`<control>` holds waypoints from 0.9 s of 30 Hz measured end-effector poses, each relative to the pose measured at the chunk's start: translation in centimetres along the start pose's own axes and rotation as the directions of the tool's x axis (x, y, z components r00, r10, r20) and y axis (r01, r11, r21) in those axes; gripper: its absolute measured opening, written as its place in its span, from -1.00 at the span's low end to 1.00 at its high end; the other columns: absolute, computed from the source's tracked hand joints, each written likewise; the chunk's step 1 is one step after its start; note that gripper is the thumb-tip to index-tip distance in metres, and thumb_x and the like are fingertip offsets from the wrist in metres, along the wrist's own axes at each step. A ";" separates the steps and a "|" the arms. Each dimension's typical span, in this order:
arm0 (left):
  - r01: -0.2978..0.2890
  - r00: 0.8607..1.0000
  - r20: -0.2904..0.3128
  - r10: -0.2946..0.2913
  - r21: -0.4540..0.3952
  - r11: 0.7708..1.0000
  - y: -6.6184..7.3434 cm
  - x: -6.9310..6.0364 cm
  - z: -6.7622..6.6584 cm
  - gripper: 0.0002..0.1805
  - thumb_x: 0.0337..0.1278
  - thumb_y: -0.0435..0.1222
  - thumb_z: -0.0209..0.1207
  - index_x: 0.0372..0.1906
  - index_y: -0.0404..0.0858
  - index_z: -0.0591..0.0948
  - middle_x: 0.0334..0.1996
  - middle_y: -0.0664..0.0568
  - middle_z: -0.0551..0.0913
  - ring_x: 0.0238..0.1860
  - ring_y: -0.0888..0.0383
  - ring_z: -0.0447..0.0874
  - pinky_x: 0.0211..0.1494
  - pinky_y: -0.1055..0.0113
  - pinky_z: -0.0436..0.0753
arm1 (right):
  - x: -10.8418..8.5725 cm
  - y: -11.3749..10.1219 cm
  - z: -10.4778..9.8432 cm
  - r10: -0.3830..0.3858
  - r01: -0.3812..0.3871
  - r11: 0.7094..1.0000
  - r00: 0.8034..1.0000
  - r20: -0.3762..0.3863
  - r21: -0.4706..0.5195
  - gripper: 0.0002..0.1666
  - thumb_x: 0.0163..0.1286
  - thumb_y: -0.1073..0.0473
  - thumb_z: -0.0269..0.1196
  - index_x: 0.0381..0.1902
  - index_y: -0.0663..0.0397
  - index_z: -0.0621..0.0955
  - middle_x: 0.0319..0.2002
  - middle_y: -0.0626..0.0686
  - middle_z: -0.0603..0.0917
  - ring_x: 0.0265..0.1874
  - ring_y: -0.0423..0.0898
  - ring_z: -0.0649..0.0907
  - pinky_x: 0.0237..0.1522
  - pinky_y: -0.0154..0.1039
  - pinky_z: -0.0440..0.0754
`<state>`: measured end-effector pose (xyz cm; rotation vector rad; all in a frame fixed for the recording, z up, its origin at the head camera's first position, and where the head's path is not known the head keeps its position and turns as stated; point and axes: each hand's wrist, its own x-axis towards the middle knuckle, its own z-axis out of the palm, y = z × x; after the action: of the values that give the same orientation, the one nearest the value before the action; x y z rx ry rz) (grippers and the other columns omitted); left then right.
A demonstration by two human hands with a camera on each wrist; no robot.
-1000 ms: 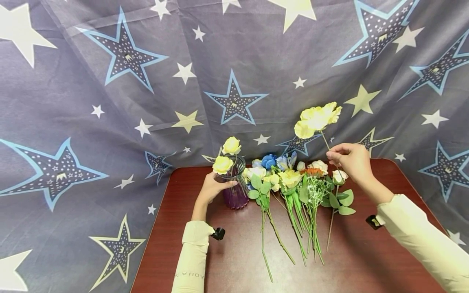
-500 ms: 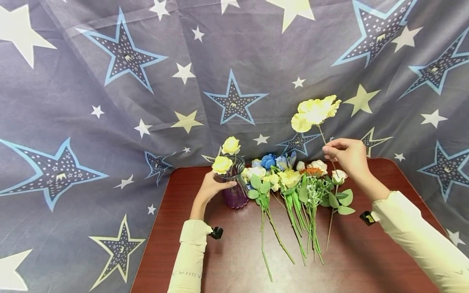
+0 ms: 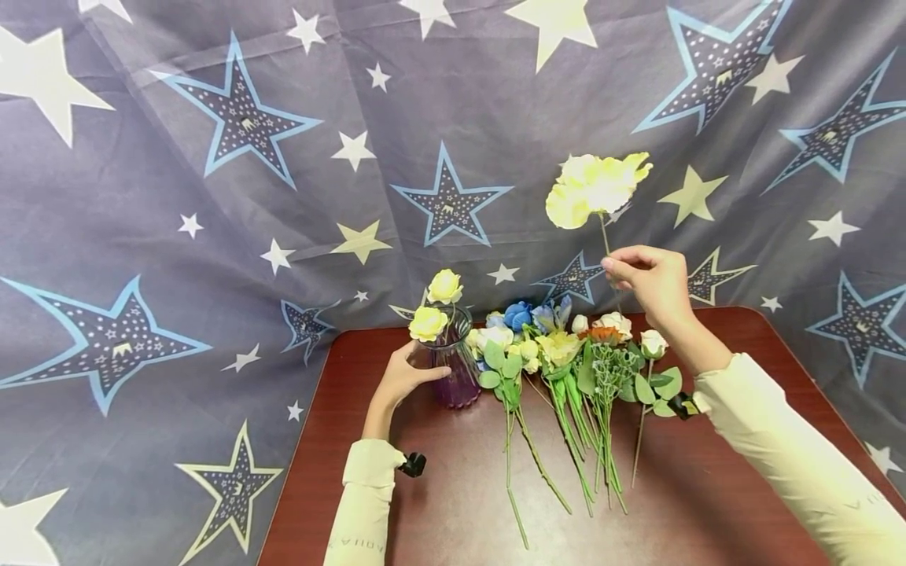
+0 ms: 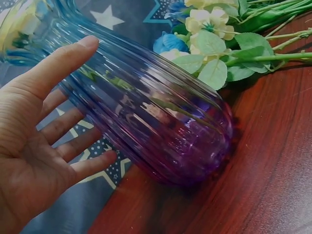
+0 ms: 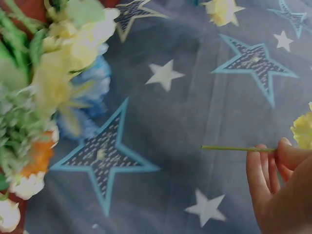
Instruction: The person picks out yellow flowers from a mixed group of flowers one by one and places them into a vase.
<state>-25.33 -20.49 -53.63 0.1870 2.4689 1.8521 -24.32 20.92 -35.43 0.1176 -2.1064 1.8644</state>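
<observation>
In the head view my right hand (image 3: pixel 654 287) pinches the thin stem of a large, ruffled yellow flower (image 3: pixel 598 189), held up above the table's right half. The stem's lower end (image 5: pixel 229 147) sticks out past the fingers in the right wrist view. A ribbed glass vase (image 3: pixel 456 377), clear bluish on top and purple below, stands at left with two yellow roses (image 3: pixel 429 323) in it. My left hand (image 4: pixel 53 122) is beside the vase, thumb across its near side and fingers loosely extended along the other; whether they touch the glass is hard to tell.
Several flowers lie in a row on the dark red table (image 3: pixel 453 503): blue blooms (image 3: pixel 518 315), a yellow flower (image 3: pixel 559 346), an orange flower (image 3: pixel 604 335), and a white rose (image 3: pixel 653 343). Their stems point toward the near edge. A starry grey cloth (image 3: pixel 396 102) hangs behind.
My right hand has risen and moved left with the yellow flower. The left hand has shifted slightly down and left, its grasp on the vase looking looser. The vase stays in place.
</observation>
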 end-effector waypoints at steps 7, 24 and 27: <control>-0.005 1.000 -0.003 0.005 -0.010 1.000 -0.7 0.0 0.2 -0.18 -0.15 -0.28 0.61 0.34 -0.15 0.55 0.28 -0.08 0.63 0.41 -0.02 0.46 0.51 -0.12 0.37 | 0.2 -1.6 2.9 -0.036 0.036 0.998 0.999 0.000 0.043 -0.76 0.30 0.26 0.45 -0.19 0.38 0.75 -0.50 -0.28 0.75 -0.49 -0.31 0.70 -0.37 -0.40 0.73; 0.033 0.999 -0.019 -0.034 -0.061 0.998 -2.1 0.0 0.4 -0.27 -0.15 -0.32 0.60 0.26 -0.20 0.60 0.18 -0.11 0.68 0.24 -0.04 0.63 0.30 0.02 0.63 | 0.3 -3.1 6.7 -0.089 0.088 0.973 0.996 -0.004 0.214 -0.69 0.28 0.29 0.45 -0.16 0.50 0.71 -0.45 -0.18 0.78 -0.55 -0.24 0.70 -0.38 -0.35 0.74; 0.035 0.999 -0.020 -0.037 -0.075 0.997 -2.2 0.0 0.4 -0.27 -0.15 -0.33 0.60 0.25 -0.21 0.61 0.16 -0.13 0.68 0.22 -0.06 0.65 0.26 0.04 0.66 | 0.5 -3.2 7.1 -0.095 0.094 0.970 0.995 -0.004 0.225 -0.71 0.29 0.30 0.44 -0.16 0.49 0.71 -0.43 -0.18 0.79 -0.55 -0.22 0.70 -0.38 -0.35 0.74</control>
<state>-25.46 -20.74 -55.84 0.1188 2.3955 1.9374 -25.24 13.60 -32.88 0.2724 -1.8514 2.0409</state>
